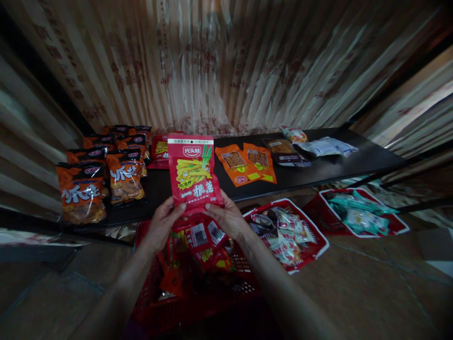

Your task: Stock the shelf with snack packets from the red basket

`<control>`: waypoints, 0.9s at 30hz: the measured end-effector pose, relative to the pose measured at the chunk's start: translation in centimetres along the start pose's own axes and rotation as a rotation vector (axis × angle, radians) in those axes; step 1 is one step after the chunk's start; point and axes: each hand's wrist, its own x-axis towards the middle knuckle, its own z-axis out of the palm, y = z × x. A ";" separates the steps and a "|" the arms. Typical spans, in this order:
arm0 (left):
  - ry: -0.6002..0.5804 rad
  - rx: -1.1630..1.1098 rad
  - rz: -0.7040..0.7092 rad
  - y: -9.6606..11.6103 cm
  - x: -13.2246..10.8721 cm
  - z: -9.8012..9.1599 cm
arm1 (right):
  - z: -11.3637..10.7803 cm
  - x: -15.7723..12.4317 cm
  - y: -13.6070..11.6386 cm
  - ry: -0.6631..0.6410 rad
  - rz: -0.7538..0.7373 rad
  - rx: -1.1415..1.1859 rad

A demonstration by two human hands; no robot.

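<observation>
Both my hands hold a red snack packet (193, 170) upright by its bottom corners, above the front edge of a black shelf (318, 174). My left hand (163, 225) pinches the lower left corner, my right hand (226, 218) the lower right. The packet shows yellow sticks and white lettering. Directly below my hands stands a red plastic basket (166, 307) with several more red packets (200, 243) in it.
Orange-black snack bags (82, 193) stand in rows on the shelf's left. Another red packet (160, 151) stands behind. Two flat orange packets (246, 164), a dark packet (285, 152) and pale packets (327, 146) lie to the right. Two more red baskets (320, 245) (399, 226) with packets sit on the floor.
</observation>
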 end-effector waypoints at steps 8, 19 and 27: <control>0.105 -0.107 -0.052 0.0 0.0 0.2 | -0.7 -0.1 0.0 -0.041 0.000 -0.034; 0.083 -0.089 -0.089 -0.7 -0.3 -0.1 | -0.2 0.0 -0.2 0.038 -0.029 0.063; 0.045 -0.060 -0.109 -0.5 -0.8 -0.1 | 0.0 0.2 -0.3 0.115 0.001 0.065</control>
